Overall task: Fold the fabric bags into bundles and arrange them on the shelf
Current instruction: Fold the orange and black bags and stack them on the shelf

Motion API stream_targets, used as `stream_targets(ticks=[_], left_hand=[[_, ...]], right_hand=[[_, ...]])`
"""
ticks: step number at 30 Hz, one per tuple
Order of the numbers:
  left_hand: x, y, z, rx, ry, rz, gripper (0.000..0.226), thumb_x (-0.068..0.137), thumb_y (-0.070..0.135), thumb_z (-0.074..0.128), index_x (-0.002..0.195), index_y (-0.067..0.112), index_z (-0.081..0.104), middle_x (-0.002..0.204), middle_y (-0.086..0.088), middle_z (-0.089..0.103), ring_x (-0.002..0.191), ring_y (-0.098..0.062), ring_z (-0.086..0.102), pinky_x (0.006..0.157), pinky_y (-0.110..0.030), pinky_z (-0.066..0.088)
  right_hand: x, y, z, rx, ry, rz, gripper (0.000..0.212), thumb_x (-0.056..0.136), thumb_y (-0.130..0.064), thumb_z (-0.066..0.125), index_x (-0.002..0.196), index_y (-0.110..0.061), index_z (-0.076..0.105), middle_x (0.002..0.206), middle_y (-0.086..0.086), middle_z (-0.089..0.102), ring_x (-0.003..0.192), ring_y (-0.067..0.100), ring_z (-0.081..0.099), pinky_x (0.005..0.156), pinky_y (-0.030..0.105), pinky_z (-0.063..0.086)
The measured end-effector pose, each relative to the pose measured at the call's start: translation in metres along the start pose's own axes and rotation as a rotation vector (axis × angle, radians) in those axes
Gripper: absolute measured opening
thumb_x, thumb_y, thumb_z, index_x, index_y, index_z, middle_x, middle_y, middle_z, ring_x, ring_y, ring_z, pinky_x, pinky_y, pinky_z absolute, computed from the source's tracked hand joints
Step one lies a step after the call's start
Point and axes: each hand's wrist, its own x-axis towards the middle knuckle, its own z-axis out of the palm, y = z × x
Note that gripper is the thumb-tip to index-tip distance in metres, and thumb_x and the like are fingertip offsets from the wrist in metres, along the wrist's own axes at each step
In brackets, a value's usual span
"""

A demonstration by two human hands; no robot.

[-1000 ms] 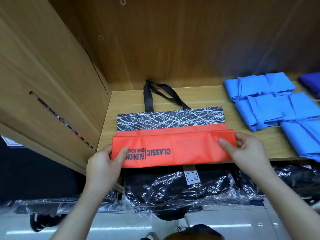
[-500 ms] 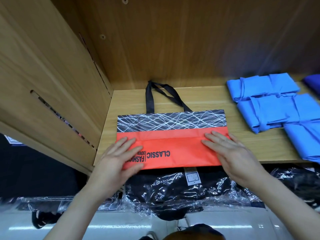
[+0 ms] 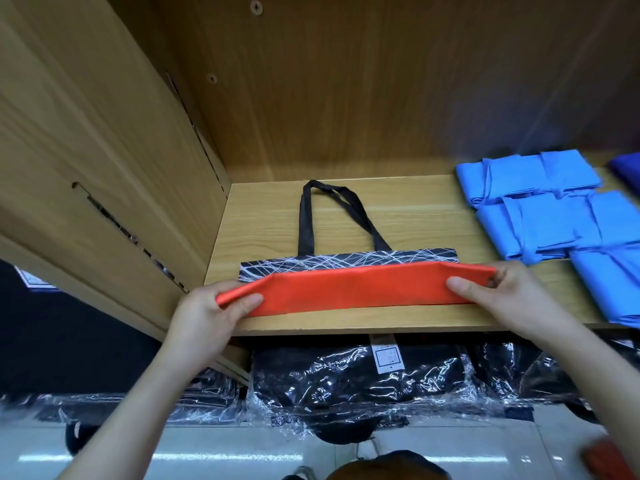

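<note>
An orange fabric bag (image 3: 353, 289) with a black band of white lines and black handles (image 3: 308, 216) lies on the wooden shelf (image 3: 408, 209). Its orange part is folded into a long narrow strip near the shelf's front edge. My left hand (image 3: 207, 306) pinches the strip's left end. My right hand (image 3: 498, 292) pinches its right end, and both ends are lifted a little off the board. Only a thin slice of the patterned band shows behind the fold.
Several folded blue bundles (image 3: 554, 216) lie on the right of the shelf, with a darker blue one (image 3: 628, 168) at the far right. The cabinet's side wall (image 3: 121, 168) stands close on the left. Black items wrapped in clear plastic (image 3: 346, 382) fill the level below.
My hands went from pressing flat on the orange panel to gripping its ends. The orange part has been folded over again toward the handles, hiding the printed text and most of the patterned band.
</note>
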Motion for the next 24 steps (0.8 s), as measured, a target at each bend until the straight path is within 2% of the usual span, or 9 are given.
stream_targets(ticks=[3,5,10,12,14,16,18,22,24], left_hand=[[0.005,0.005,0.013,0.052,0.201,-0.087,0.021,0.082,0.033,0.075,0.090,0.019,0.062,0.071,0.013,0.064,0.073,-0.016,0.062,0.067,-0.028,0.048],[0.004,0.006,0.020,0.123,0.265,-0.087,0.033,0.081,0.037,0.076,0.100,0.014,0.061,0.077,0.011,0.063,0.072,-0.018,0.061,0.069,-0.031,0.048],[0.000,0.001,0.026,0.270,0.326,-0.009,0.059,0.077,0.037,0.079,0.124,0.016,0.050,0.093,-0.006,0.069,0.082,-0.032,0.066,0.069,-0.041,0.053],[0.000,-0.004,0.024,0.313,0.325,0.060,0.064,0.076,0.031,0.081,0.132,0.019,0.050,0.101,-0.010,0.061,0.095,-0.033,0.058,0.079,-0.045,0.051],[0.003,-0.009,0.024,0.345,0.260,0.166,0.056,0.080,0.022,0.078,0.132,0.024,0.057,0.120,-0.012,0.055,0.112,-0.031,0.047,0.094,-0.048,0.046],[0.007,-0.015,0.025,0.375,0.100,0.254,0.044,0.087,0.010,0.069,0.126,0.032,0.064,0.141,-0.006,0.049,0.127,-0.030,0.039,0.108,-0.048,0.037],[0.011,-0.018,0.023,0.421,-0.010,0.272,0.045,0.092,0.006,0.062,0.120,0.040,0.066,0.146,0.002,0.048,0.130,-0.033,0.040,0.111,-0.045,0.035],[0.013,-0.014,0.014,0.481,-0.031,0.321,0.039,0.091,0.018,0.064,0.119,0.045,0.065,0.134,0.010,0.055,0.113,-0.023,0.044,0.100,-0.045,0.045],[0.009,-0.008,0.008,0.487,-0.109,0.289,0.035,0.089,0.045,0.062,0.123,0.050,0.059,0.134,0.016,0.049,0.115,-0.016,0.038,0.103,-0.043,0.042]], right_hand=[[0.005,0.005,0.019,-0.100,0.256,0.013,0.016,0.082,-0.022,0.075,0.097,-0.016,0.072,0.083,-0.008,0.073,0.072,0.005,0.069,0.071,0.020,0.054],[0.006,0.006,0.032,-0.222,0.349,-0.044,0.023,0.081,-0.025,0.077,0.101,-0.017,0.070,0.083,-0.007,0.071,0.076,0.014,0.069,0.074,0.033,0.055],[0.003,0.007,0.048,-0.489,0.437,-0.061,0.048,0.083,-0.033,0.074,0.121,-0.006,0.062,0.098,0.011,0.064,0.092,0.032,0.060,0.083,0.039,0.048],[0.005,0.009,0.048,-0.613,0.439,-0.036,0.062,0.084,-0.039,0.072,0.131,-0.004,0.056,0.106,0.017,0.057,0.103,0.037,0.053,0.092,0.042,0.042],[0.006,0.008,0.045,-0.738,0.411,-0.026,0.070,0.085,-0.045,0.068,0.139,-0.005,0.048,0.117,0.021,0.056,0.107,0.040,0.049,0.095,0.044,0.041],[0.005,0.000,0.041,-0.830,0.364,-0.027,0.076,0.086,-0.052,0.063,0.144,-0.009,0.043,0.123,0.020,0.059,0.105,0.041,0.052,0.091,0.044,0.043],[0.006,-0.012,0.039,-0.859,0.308,0.008,0.082,0.084,-0.057,0.062,0.150,-0.016,0.035,0.120,0.020,0.060,0.103,0.040,0.055,0.088,0.041,0.043],[0.013,-0.023,0.044,-0.720,0.239,0.068,0.089,0.081,-0.049,0.071,0.153,-0.034,0.020,0.117,0.018,0.057,0.107,0.037,0.057,0.086,0.038,0.043],[0.020,-0.023,0.047,-0.589,0.257,0.065,0.086,0.082,-0.035,0.075,0.151,-0.036,0.023,0.122,0.016,0.058,0.112,0.035,0.055,0.087,0.036,0.042]])
